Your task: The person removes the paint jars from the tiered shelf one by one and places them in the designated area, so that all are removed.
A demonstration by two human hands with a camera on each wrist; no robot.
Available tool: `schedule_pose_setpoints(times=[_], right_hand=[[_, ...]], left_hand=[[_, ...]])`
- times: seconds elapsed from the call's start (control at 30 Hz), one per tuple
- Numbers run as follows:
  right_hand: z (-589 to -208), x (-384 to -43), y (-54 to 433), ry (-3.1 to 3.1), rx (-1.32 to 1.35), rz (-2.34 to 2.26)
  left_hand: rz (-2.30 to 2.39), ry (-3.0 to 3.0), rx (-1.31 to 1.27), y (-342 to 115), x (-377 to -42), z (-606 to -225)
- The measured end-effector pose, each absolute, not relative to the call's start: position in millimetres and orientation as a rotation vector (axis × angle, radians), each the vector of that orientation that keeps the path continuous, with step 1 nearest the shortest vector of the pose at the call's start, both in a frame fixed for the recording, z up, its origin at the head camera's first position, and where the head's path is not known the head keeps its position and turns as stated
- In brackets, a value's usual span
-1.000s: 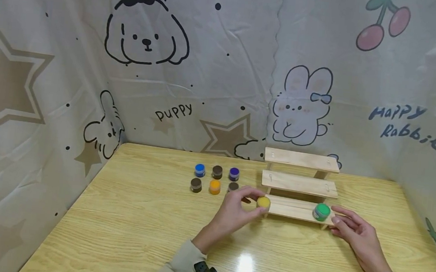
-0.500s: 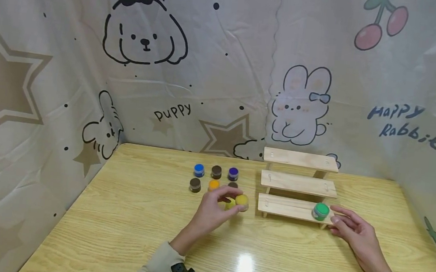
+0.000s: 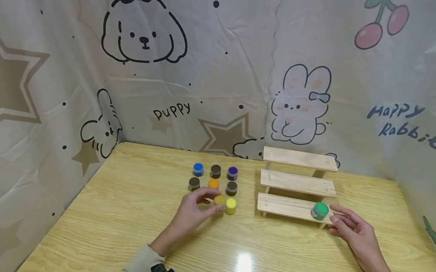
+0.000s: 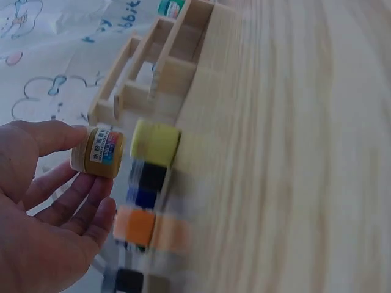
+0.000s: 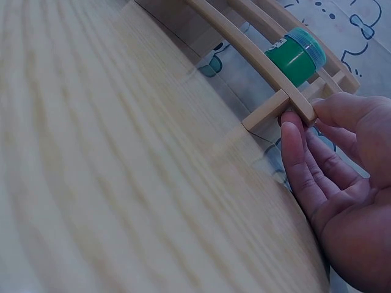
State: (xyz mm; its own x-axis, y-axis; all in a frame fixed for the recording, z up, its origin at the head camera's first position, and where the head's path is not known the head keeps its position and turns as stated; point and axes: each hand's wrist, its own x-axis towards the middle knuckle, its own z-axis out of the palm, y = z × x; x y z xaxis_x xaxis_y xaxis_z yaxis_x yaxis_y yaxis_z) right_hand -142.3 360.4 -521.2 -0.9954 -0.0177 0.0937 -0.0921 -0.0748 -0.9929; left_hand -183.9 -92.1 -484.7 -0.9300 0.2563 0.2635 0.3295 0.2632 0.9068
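My left hand (image 3: pixel 192 208) pinches a mustard-yellow paint jar (image 4: pixel 105 152) between thumb and fingers; in the left wrist view it appears raised off the table. Just right of it stands a bright yellow paint jar (image 3: pixel 231 206). Behind are an orange jar (image 3: pixel 213 184), dark jars (image 3: pixel 231 188), a blue jar (image 3: pixel 198 169) and a purple jar (image 3: pixel 232 173). My right hand (image 3: pixel 359 237) grips the right end of the lowest step of a three-tier wooden shelf (image 3: pixel 286 206). On that step, close to these fingers, sits a green paint jar (image 5: pixel 297 57).
The shelf's middle tier (image 3: pixel 297 183) and top tier (image 3: pixel 299 158) rise behind the lowest one, near the back edge of the wooden table (image 3: pixel 134 216). A printed curtain (image 3: pixel 225 66) hangs behind the table and along both sides.
My left hand has carried the mustard-yellow jar leftward from the shelf's left end to beside the bright yellow jar, which has come into view. The right hand keeps its grip on the shelf.
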Motion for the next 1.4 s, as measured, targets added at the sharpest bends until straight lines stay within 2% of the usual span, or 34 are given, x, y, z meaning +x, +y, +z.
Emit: schedule_pose_setpoints(times=[0.6,1.07,1.4], right_hand=[[-520.3,-138.3,362.9,-2.080,0.151,2.277],[-519.6,-140.7,363.1,-2.099,0.160,2.262],[-520.3,-142.2,361.2,-2.111,0.140,2.257]], left_hand=[[-1.688,-2.632,-0.441,-109.8,-197.7,-495.8],[-1.661,-2.660,-0.462,-111.0,-195.9,-490.7],[-1.511,-2.505,-0.580,-96.2,-189.1,-486.9]])
